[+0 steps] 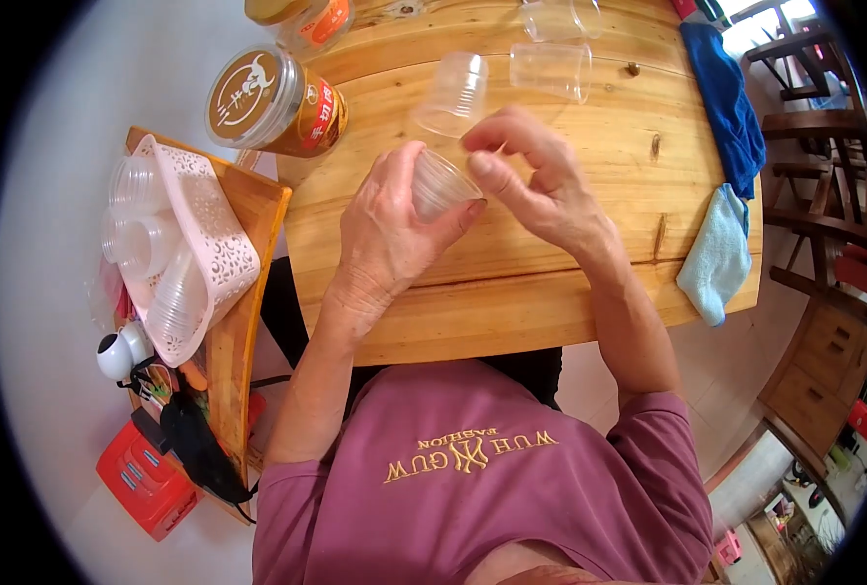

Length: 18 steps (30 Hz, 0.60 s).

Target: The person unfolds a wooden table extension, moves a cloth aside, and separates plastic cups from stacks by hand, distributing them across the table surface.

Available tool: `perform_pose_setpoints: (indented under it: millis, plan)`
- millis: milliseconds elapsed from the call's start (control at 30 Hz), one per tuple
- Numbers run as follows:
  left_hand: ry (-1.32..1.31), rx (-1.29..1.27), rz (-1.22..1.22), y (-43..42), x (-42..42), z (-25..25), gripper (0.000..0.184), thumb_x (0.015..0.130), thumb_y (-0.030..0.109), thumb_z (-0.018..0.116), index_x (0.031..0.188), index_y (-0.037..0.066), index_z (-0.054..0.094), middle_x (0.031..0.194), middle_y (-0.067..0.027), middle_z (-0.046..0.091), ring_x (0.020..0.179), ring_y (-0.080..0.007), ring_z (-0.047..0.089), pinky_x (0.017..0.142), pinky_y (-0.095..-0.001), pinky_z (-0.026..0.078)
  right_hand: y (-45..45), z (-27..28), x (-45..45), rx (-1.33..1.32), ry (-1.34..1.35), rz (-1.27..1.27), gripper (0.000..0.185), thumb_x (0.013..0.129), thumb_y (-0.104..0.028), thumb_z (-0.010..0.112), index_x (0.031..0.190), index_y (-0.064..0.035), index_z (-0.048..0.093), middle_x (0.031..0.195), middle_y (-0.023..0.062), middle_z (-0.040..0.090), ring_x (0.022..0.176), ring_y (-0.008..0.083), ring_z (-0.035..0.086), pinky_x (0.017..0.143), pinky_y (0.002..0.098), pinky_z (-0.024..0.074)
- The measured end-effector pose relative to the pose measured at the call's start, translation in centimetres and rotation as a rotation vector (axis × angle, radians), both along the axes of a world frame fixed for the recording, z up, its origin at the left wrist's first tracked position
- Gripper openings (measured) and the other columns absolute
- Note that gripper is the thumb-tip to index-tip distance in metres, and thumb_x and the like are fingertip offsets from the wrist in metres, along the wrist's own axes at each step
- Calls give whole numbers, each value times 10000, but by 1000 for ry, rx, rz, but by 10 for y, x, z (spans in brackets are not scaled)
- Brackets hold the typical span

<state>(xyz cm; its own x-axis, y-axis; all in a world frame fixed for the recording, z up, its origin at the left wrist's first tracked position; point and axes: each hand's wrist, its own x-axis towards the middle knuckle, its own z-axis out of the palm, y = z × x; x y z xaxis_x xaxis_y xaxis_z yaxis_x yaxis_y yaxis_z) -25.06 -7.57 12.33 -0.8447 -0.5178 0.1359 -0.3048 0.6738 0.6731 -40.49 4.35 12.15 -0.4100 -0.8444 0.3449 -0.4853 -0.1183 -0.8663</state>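
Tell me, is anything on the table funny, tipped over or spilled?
Yes, a little: a clear cup lies on its side on the table, beyond the right hand. That looks odd because cups usually stand upright. I see no spill; small cracks would be hard to tell from here.

We see a wooden table [521, 302], clear plastic cups [551, 73] lying on it, two lidded jars [307, 112] at left, a dark-blue cloth [726, 107] and pale-blue cloth [718, 255] at right.
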Motion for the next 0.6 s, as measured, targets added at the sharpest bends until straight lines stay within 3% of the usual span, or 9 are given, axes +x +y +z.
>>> perform_pose_setpoints:
  millis: [67, 200, 400, 467, 500, 600]
  plan:
    - [33, -4, -14, 1, -4, 0, 692, 745, 432, 824, 1186, -11, 526, 1088, -214, 638, 983, -389, 642, 809, -454, 533, 3, -1, 5, 142, -239, 105, 190, 947, -178, 630, 986, 7, 648, 834, 113, 636, 771, 218, 618, 690, 342, 505]
    - [-13, 26, -8, 1, -7, 1, 651, 767, 351, 833, 1225, -4, 537, 1111, -203, 644, 1009, -374, 639, 834, -429, 521, 3, 5, 8, 255, -296, 85, 156, 940, -160, 627, 955, -6, 643, 800, 108, 635, 729, 224, 614, 663, 349, 500]
    - [-35, 30, 17, -3, -11, 2, 645, 767, 395, 812, 1196, -3, 541, 1079, -197, 654, 989, -372, 646, 819, -436, 527, 0, -8, 5, 116, -98, -128, 111, 931, -122, 625, 930, -11, 612, 792, 104, 607, 712, 277, 593, 659, 360, 495]
    - [-53, 28, 31, -3, -10, 2, 659, 754, 426, 804, 1183, 1, 541, 1083, -190, 657, 991, -370, 647, 811, -446, 532, 1, -9, -2, -36, -3, -329, 116, 911, -93, 649, 986, -17, 603, 896, 114, 609, 810, 285, 592, 716, 359, 496]
    - [-46, 43, 31, -3, -9, 3, 663, 749, 423, 810, 1183, 0, 541, 1084, -194, 655, 989, -371, 647, 810, -442, 532, -2, -4, -4, -94, 152, -401, 169, 879, -37, 676, 1022, -12, 590, 1022, 133, 598, 927, 280, 580, 776, 362, 490]
    - [-15, 8, 18, -2, -8, -2, 669, 738, 405, 825, 1184, -5, 541, 1080, -202, 651, 983, -372, 646, 806, -436, 535, -2, 5, 0, -237, 324, -469, 217, 852, 5, 690, 1040, -2, 583, 1082, 148, 580, 989, 280, 565, 804, 368, 487]
